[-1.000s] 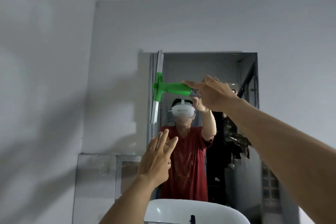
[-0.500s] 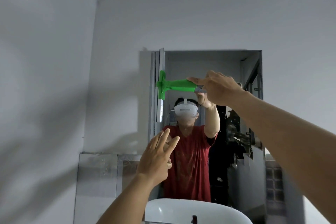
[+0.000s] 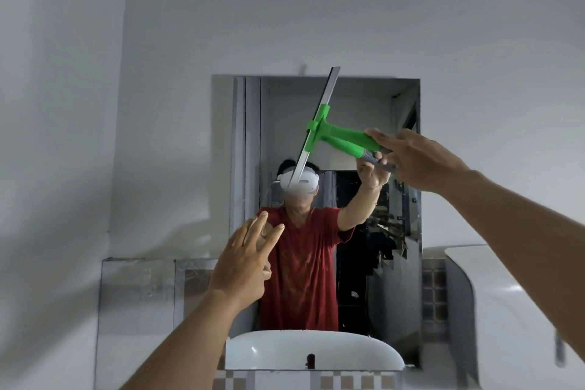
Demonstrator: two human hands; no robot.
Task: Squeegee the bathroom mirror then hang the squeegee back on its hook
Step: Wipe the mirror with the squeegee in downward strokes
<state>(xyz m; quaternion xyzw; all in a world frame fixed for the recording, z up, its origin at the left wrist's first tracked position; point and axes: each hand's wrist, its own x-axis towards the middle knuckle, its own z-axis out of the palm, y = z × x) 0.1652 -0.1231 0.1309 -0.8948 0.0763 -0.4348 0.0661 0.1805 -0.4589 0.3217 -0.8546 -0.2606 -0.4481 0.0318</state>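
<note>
The rectangular bathroom mirror (image 3: pixel 357 98) hangs on the white wall ahead. My right hand (image 3: pixel 418 161) grips the grey end of the green squeegee (image 3: pixel 340 134) handle. Its long metal blade is tilted, top end leaning right, and lies over the upper middle of the mirror; whether it touches the glass I cannot tell. My left hand (image 3: pixel 245 263) hovers lower left in front of the mirror, fingers spread, holding nothing. A small peg (image 3: pixel 303 68) sticks out of the wall just above the mirror's top edge.
A white basin (image 3: pixel 348 353) shows reflected at the mirror's bottom. A white rounded fixture (image 3: pixel 506 310) stands at the right. Shiny panels (image 3: pixel 139 288) cover the wall lower left. The side wall closes in on the left.
My right hand has carried the squeegee from the mirror's left edge to its middle, and the blade has tilted from vertical to slanted. My left hand stays about where it was.
</note>
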